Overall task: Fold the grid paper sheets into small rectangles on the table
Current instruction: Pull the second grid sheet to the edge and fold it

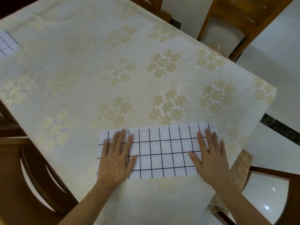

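Left hand (116, 157) and right hand (211, 157) lie flat, fingers spread, gripping nothing, on the grid paper (162, 150); best press firmly, sweeping from 9 toward 3 o'clock; crease sharpens.

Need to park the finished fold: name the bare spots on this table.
Free: the wide floral tablecloth between the grid sheet and the folded grid paper at far left. Crowded: the near edge, where left hand and right hand press the sheet.

Matt grid paper (162, 150), embossed tablecloth (97, 70)
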